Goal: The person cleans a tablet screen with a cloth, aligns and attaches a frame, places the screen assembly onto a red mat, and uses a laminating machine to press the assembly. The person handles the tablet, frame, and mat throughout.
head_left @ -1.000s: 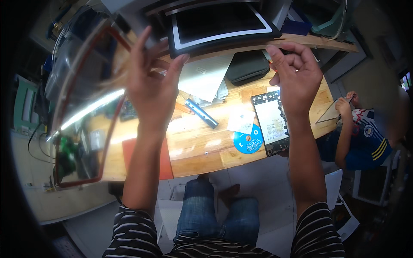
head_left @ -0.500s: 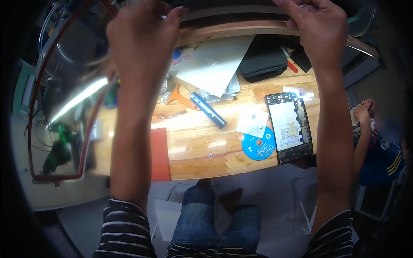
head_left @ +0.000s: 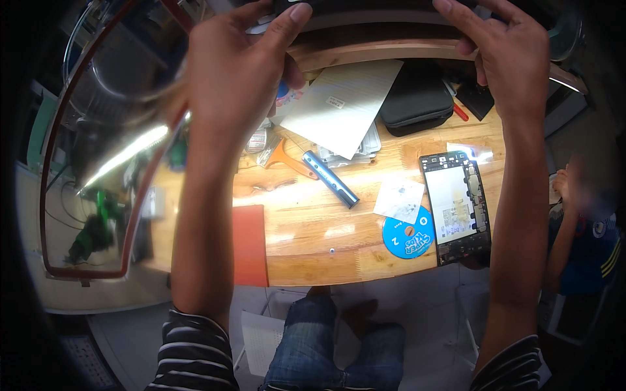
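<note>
Both my hands are raised over the far side of the wooden table, at the upper edge of the view. My left hand is bent with its thumb stretched toward a dark flat object, which the picture's edge cuts off. My right hand is at its other end, fingers curled and one fingertip against or near it. What the fingers grip is largely out of view. Below them lie a blue pen-shaped tool, an orange scraper and a white sheet.
An opened phone-like device lies by my right forearm, beside a blue disc and small paper. A black zip case is farther back. An orange folder lies left. At right sits another person.
Both hands have shifted slightly right and down in the picture, the left one more. The tabletop things have shifted the same way, as the view moved. Nothing on the table was picked up.
</note>
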Available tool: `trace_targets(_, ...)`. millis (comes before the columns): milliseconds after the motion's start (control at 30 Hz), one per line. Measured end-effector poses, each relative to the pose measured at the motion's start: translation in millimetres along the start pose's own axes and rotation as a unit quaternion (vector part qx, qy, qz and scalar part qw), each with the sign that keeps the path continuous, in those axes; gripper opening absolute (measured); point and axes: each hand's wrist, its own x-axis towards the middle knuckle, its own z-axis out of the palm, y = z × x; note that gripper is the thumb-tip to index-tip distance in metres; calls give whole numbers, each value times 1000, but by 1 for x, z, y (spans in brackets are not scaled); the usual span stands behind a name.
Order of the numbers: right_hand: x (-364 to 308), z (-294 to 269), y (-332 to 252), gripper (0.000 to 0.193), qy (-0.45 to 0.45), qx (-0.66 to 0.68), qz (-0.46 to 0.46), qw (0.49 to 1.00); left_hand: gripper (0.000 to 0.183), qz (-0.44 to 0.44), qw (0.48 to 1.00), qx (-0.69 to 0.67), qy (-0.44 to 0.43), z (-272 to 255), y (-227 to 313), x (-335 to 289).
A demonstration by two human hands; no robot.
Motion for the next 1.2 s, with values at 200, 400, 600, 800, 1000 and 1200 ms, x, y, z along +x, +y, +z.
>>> trace_targets(200,-4,1,-8,36,32,-77,15,996,58,10,999,-24,-18,-4,-5,-3)
trace_targets(400,-2,12,-2,28,44,-79,-62,994,51,-10,999,30,-24,-1,-1,7)
trace_targets(600,11,2,-10,23,7,-137,9,990,44,42,990,105,86,9,-10,14)
trace_targets(800,9,13,0,26,44,-148,-73,985,35,67,978,152,124,10,-12,22)
trace_targets(1000,15,7,-3,26,17,-133,-34,990,32,91,972,167,137,8,-12,24)
trace_targets(1200,16,6,1,26,27,-207,-107,972,31,150,955,212,140,6,-17,28)
